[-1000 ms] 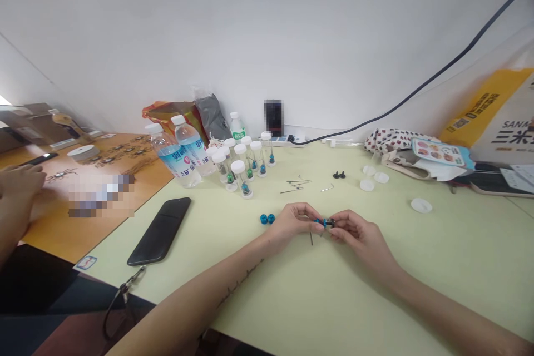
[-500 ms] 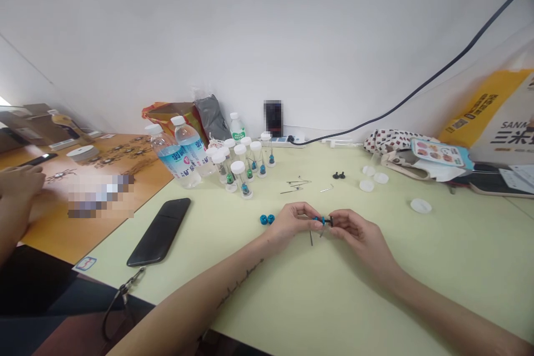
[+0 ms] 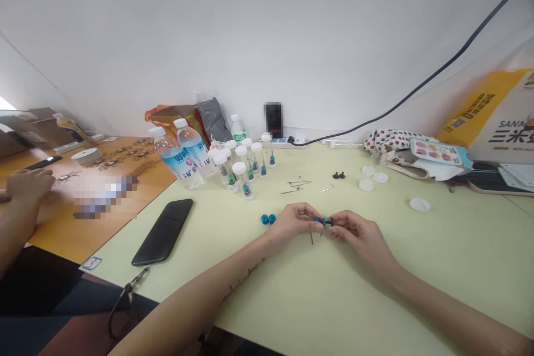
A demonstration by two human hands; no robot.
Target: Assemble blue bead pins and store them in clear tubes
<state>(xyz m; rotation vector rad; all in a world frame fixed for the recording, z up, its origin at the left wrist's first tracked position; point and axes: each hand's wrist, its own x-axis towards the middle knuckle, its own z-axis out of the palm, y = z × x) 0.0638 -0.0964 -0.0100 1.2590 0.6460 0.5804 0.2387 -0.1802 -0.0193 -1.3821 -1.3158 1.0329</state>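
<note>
The left hand (image 3: pixel 292 223) and right hand (image 3: pixel 354 232) are closed in a pinch on a small blue-and-black plastic part (image 3: pixel 324 222), just right of the left hand; a slackened pinch could drop it, and a careless knock could send the two round blue beads (image 3: pixel 267 219), just left of that hand, rolling

The room is bright, w/ soft, even light and no hard shadows. Strongest glare is a burnt-out white patch (image 3: pixel 5 103) at the far left edge. Only a weak, soft shadow lies on the pale green desk (image 3: pixel 421 283) under the right hand (image 3: pixel 362 236). The wide-angle lens bends lines near the frame edges, esp. the desk edge (image 3: pixel 125 228). The upper right corner goes dark. Two pixelated blocks (image 3: pixel 104 196) (image 3: pixel 273 119), at left and upper middle, hide details. Small items look slightly soft.
</note>
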